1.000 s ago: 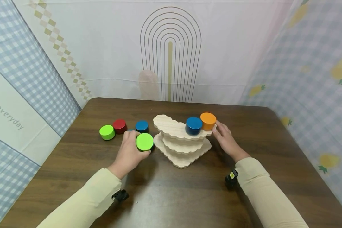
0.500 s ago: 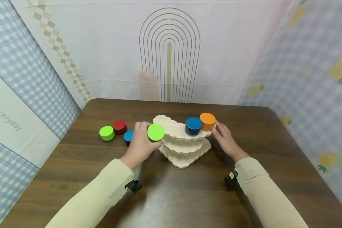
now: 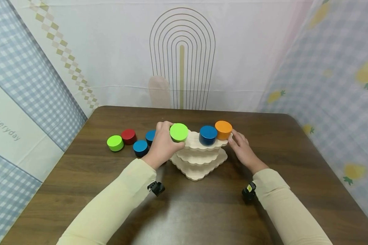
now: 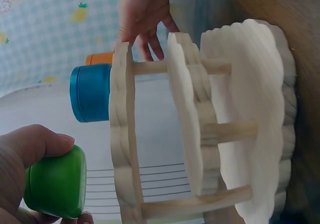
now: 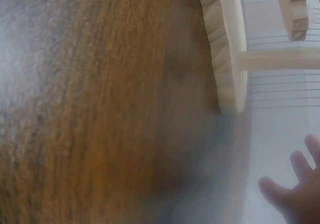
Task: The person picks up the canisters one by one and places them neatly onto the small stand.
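Clearly, the green block (image 3: 179, 132) hangs above the stand (image 3: 197, 158), apart from it, pinched by its sides, presumably to keep its base free. It sits between the left hand's (image 3: 164, 144) thumb and fingers. The right hand (image 3: 244, 151), fingers extended, perhaps steadies the stand's right end, near the orange block (image 3: 223, 130).

I face a dark brown wood-grain table (image 3: 199, 214), white arch-printed cloth (image 3: 113, 58) behind, blue-and-white checked cloth (image 3: 6, 41) either side.
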The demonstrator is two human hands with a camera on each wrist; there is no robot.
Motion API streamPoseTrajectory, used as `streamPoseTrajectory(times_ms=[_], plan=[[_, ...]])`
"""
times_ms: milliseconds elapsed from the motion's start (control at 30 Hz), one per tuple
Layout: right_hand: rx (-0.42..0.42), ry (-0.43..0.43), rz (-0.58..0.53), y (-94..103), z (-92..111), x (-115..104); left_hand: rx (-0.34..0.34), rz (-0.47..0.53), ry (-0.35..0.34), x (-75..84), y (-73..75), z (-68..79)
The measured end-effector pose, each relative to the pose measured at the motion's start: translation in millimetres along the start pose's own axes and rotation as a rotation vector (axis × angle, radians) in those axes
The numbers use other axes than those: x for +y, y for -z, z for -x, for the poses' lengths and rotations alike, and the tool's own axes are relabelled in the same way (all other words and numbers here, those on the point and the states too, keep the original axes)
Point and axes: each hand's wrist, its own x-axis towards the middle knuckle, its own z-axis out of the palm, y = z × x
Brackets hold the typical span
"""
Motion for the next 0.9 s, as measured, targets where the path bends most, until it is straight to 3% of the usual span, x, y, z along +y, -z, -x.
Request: streamPoseTrajectory(times_ms=[300,900], plan=[[0.0,-0.005,0.004,0.8,0.5,-0.3,-0.051,-0.007,-0.005,11.6,-8.6,-11.1],[0.0,-0.012,0.016,0.3,-0.7,1.8,-0.142,-0.086,-0.014,15.4,-17.2,-19.1]])
